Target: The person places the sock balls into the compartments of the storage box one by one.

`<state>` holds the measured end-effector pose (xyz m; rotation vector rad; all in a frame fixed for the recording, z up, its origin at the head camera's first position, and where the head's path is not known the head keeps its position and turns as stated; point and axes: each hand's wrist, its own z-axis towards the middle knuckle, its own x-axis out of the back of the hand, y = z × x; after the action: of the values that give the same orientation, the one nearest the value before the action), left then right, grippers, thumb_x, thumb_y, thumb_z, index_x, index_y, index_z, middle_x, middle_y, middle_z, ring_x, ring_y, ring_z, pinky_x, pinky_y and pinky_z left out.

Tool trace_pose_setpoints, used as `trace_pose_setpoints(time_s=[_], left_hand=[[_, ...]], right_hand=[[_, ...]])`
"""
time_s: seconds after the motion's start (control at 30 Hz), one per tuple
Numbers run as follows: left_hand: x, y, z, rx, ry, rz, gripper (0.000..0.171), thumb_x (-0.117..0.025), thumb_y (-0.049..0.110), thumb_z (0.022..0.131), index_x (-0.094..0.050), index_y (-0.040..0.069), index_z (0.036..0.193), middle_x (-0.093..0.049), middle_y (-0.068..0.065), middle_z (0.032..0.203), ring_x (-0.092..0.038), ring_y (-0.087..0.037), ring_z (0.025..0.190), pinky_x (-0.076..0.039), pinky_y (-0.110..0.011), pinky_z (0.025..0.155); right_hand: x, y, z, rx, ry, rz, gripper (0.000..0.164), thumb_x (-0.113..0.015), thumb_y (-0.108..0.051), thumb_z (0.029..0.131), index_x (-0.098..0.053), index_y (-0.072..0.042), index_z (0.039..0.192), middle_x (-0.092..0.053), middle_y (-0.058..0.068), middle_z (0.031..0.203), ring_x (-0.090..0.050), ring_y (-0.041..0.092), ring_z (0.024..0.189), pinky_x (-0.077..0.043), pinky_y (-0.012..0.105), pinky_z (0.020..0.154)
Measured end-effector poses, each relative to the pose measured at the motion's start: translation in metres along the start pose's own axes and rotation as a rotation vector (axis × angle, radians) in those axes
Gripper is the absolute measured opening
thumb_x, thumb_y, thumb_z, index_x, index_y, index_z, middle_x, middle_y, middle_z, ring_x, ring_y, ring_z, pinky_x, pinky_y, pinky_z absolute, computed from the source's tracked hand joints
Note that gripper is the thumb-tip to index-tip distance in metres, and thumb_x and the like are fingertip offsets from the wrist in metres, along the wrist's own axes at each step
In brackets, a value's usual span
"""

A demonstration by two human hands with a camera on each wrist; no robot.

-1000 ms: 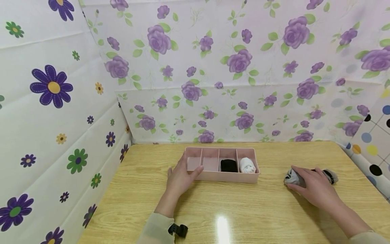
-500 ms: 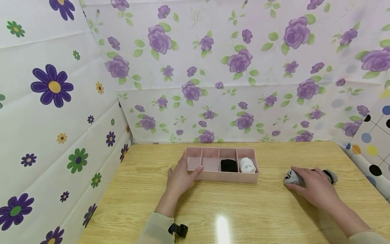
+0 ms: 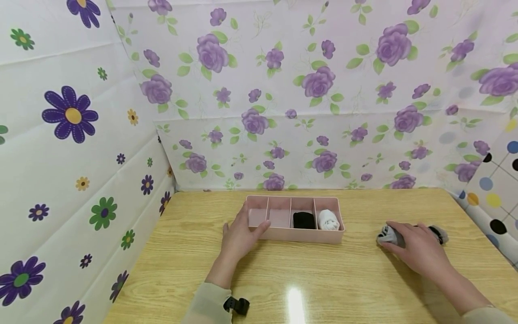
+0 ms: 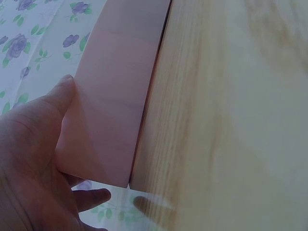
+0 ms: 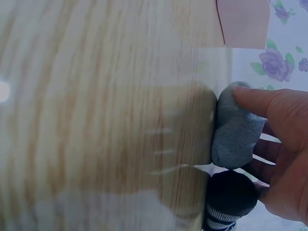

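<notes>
A pink divided box (image 3: 299, 235) stands on the table. My left hand (image 3: 238, 236) holds its left end, the thumb on the front rim; the left wrist view shows the fingers (image 4: 91, 198) reaching round that end. A rolled black sock (image 3: 304, 220) lies in the third compartment from the left and a rolled white sock (image 3: 328, 220) in the rightmost one. To the right, my right hand (image 3: 422, 249) grips a rolled grey sock (image 5: 238, 132) lying on the table, with the thumb on one side and fingers behind. A rolled black-and-grey sock (image 5: 231, 195) lies beside it, partly under the hand.
The wooden table (image 3: 332, 274) runs back to a flowered cloth wall (image 3: 291, 148). Another patterned cloth (image 3: 81, 225) hangs along the left side, and a dotted one (image 3: 495, 189) on the right. Bare tabletop lies between the box and the right hand.
</notes>
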<state>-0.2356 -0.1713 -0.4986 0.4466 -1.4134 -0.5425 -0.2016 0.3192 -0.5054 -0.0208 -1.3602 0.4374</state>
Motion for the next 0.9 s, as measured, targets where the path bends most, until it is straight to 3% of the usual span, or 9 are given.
trace_pose_setpoints(time_s=[0.3,0.57,0.9], left_hand=[[0.0,0.001,0.0,0.0,0.003,0.005,0.108,-0.067,0.068,0.104,-0.015,0.011,0.178,-0.035,-0.015,0.177,-0.041,-0.038,0.159,-0.01,-0.081,0.125],[-0.002,-0.001,0.001,0.002,0.001,0.005,0.109,-0.065,0.072,0.102,-0.015,0.011,0.178,-0.035,-0.015,0.177,-0.041,-0.038,0.159,-0.011,-0.081,0.125],[-0.002,-0.001,0.0,-0.003,0.009,0.007,0.109,-0.065,0.07,0.103,-0.015,0.01,0.178,-0.036,-0.017,0.176,-0.042,-0.039,0.158,-0.012,-0.082,0.124]], right_hand=[[0.002,-0.003,0.001,-0.021,0.02,0.03,0.064,-0.087,-0.036,0.097,-0.069,0.005,0.142,-0.076,0.029,0.122,-0.072,0.052,0.11,-0.038,0.074,0.109],[0.002,-0.005,0.006,-0.052,0.008,0.038,0.065,-0.086,-0.04,0.098,-0.069,0.002,0.144,-0.074,0.031,0.13,-0.068,0.055,0.118,-0.033,0.079,0.111],[0.002,-0.018,0.012,-0.035,0.106,0.05,0.059,-0.088,-0.037,0.097,-0.071,-0.001,0.142,-0.074,0.029,0.13,-0.068,0.056,0.118,-0.023,0.082,0.116]])
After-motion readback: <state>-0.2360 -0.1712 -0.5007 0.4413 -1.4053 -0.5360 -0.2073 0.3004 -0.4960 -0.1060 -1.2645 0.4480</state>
